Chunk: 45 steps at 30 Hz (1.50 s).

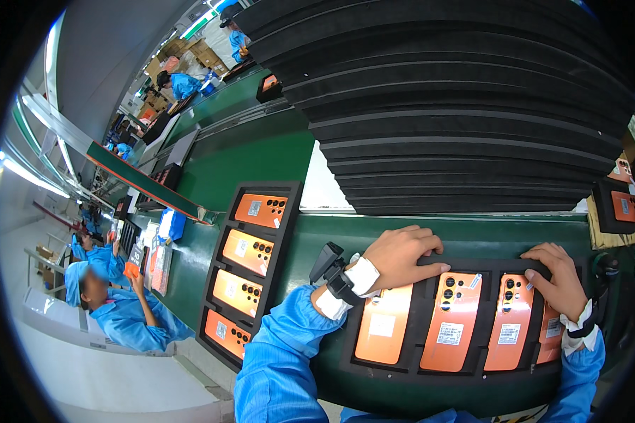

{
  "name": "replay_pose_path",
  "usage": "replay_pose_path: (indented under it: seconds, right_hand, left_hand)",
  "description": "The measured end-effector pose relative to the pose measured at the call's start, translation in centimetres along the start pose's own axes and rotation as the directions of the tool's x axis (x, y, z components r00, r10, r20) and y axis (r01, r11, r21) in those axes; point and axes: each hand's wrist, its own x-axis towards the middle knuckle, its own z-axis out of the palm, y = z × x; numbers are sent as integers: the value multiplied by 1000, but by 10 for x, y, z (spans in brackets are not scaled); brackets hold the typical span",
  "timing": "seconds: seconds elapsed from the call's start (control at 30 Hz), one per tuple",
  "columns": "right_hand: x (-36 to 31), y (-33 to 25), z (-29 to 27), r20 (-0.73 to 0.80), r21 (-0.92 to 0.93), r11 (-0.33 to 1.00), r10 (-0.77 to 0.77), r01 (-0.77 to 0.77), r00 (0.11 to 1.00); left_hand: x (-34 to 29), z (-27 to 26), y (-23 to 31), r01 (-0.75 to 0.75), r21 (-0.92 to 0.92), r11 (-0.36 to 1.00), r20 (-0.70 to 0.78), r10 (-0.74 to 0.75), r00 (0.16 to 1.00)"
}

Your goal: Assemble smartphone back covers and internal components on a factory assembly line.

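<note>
In front of me lies a black foam tray [416, 317] holding several orange phones, back side up, in separate slots. My left hand [401, 255] grips its far rim, thumb on the tray and fingers curled over the edge, above the leftmost phone [383, 335]. My right hand [559, 276] holds the same rim farther right. Its thumb rests near the top of a third phone [508, 328]; hand and wrist partly cover the rightmost phone [550, 326]. Between the hands sits a phone [449, 321] with a white label. Both wrists wear white bands and black straps.
To the left, another black tray [268, 271] holds several orange phones. A tall stack of black trays [458, 113] rises beyond my hands. At far right, a small black tray with a phone [622, 206] sits on cardboard. A co-worker in blue [123, 314] is at left; green conveyor [254, 151] runs behind.
</note>
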Motion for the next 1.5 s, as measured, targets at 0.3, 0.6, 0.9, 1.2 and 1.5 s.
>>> replay_pose_path:
  seconds: [0.3,0.6,0.9,1.2,1.5]
  right_hand:
    - [0,-1,0,-1,-1,1000,-1,1,1000]
    - [0,-1,0,-4,3,1000,-3,3,1000]
    - [0,-1,0,-2,1,1000,-1,1,1000]
    - [0,0,0,2,-8,1000,-8,8,1000]
    - [0,-1,0,-2,0,1000,3,-3,1000]
  left_hand:
    - [0,1,-1,-6,-2,1000,-10,6,1000]
    - [0,0,0,-3,2,1000,-7,3,1000]
    - [0,-1,0,-2,4,1000,0,2,1000]
    - [0,0,0,-3,10,1000,5,3,1000]
    - [0,0,0,1,8,1000,10,-2,1000]
